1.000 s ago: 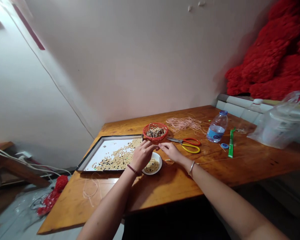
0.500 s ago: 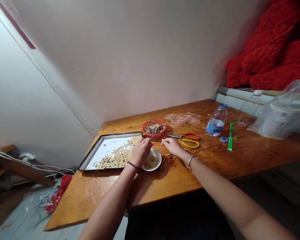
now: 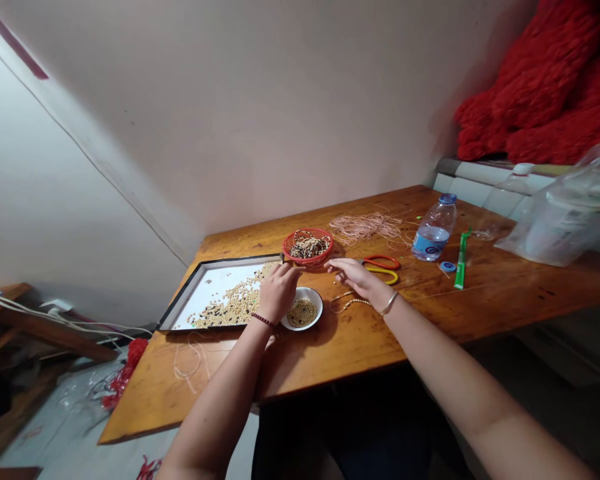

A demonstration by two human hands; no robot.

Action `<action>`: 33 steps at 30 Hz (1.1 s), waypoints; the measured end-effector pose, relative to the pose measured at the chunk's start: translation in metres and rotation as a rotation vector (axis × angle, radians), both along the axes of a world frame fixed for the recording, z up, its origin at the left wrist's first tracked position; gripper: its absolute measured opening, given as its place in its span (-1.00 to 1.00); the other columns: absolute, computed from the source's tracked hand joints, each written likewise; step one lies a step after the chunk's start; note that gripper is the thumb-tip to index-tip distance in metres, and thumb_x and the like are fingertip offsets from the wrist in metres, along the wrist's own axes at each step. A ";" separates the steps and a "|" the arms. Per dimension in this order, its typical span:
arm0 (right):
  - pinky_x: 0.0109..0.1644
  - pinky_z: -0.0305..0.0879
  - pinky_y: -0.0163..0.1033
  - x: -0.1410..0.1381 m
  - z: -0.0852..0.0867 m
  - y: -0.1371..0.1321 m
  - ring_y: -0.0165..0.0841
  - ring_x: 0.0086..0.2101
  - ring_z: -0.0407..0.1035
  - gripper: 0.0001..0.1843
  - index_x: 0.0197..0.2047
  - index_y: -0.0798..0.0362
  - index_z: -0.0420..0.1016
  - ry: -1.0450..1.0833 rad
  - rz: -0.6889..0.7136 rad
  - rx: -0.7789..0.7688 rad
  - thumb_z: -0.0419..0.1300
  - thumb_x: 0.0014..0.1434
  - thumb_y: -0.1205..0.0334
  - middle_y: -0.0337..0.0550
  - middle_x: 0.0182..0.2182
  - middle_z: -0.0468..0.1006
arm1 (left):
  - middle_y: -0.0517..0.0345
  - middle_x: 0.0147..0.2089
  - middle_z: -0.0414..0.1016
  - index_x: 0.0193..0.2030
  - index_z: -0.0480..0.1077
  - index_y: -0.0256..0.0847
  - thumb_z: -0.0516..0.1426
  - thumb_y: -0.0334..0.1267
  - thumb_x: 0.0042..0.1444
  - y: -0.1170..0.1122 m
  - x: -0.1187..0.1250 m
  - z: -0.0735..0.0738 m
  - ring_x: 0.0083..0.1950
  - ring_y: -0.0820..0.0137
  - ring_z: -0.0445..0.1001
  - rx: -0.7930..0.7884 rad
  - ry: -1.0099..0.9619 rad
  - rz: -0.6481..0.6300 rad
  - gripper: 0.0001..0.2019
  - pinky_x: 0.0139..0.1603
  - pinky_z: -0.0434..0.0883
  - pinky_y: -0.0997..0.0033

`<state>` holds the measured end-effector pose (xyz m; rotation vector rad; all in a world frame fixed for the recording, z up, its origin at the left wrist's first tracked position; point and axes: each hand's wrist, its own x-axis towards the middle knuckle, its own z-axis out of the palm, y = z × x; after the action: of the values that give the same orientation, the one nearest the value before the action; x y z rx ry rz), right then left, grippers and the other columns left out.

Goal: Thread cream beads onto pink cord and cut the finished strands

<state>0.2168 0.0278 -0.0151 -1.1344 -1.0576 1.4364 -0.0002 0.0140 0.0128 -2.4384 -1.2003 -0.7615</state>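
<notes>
My left hand is closed in a pinch above the right edge of a shallow black-rimmed tray of loose beads. What its fingertips hold is too small to make out. Just across a small gap, my right hand has its fingers loosely bent and apart, with nothing clearly between them. Beneath it a string of light beads curves over the table. A white bowl of beads stands between my wrists, partly behind my left hand.
Behind my hands sits a red basket of beaded strands. Scissors, partly covered by my right hand, lie near a pile of pink cord. Farther right are a water bottle, a blue cap and a green strip.
My right hand has loosened from a pinch and its fingers are more spread. More of the bead string shows below it. My left hand stays pinched; the whole view has shifted slightly.
</notes>
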 end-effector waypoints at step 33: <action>-0.28 0.30 -0.29 0.011 0.033 0.014 -0.38 -0.40 0.41 -0.73 -0.33 0.10 0.53 -0.649 0.172 0.400 0.11 0.18 0.09 -0.09 -0.33 0.58 | -0.01 -0.23 0.44 -0.12 0.40 -0.20 -0.07 -0.21 0.31 -0.007 0.002 0.007 -0.15 0.28 0.35 0.136 -0.543 0.252 -0.74 -0.07 0.29 0.29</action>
<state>0.2275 0.0416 0.0181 -1.2567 -1.8394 0.9169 0.0013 0.0069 0.0198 -1.9737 -1.5428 -1.4250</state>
